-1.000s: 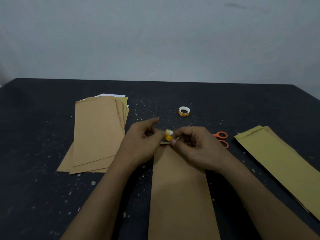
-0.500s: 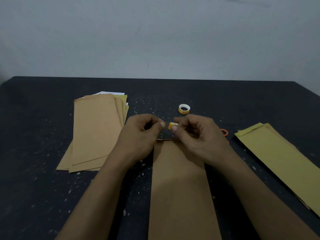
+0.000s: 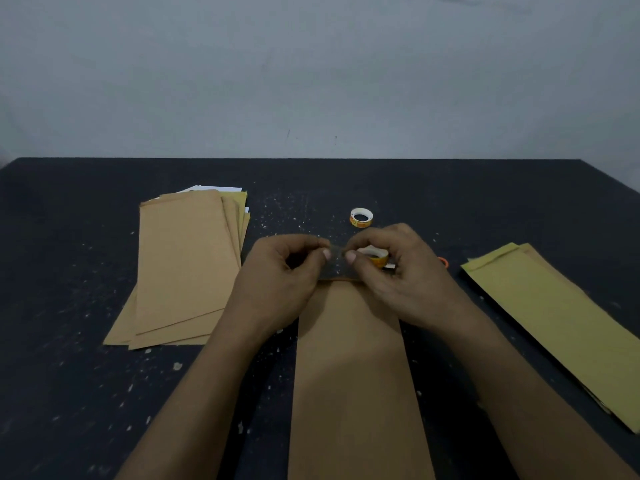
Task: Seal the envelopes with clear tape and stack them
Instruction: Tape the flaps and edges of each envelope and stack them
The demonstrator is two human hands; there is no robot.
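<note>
Black table (image 3: 76,278); left hand (image 3: 277,285) pinches tape (image 3: 336,263), right hand (image 3: 401,285) grips roll (image 3: 376,255) at envelope's (image 3: 349,368) twelve o'clock; we risk slack self-sticking.

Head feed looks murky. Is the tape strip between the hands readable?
Head view: dim, flat light, soft; the tape strip reads only as a faint grey film between the left hand and the tape roll in the right hand; hands shade the top of the centre envelope.

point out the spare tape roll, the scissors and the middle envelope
spare roll (image 3: 361,223): head view, on its orange front wall
scissors (image 3: 444,262): head view, on the orange handle sliver, the only part showing
middle envelope (image 3: 349,358): head view, on the middle of its brown face
</note>
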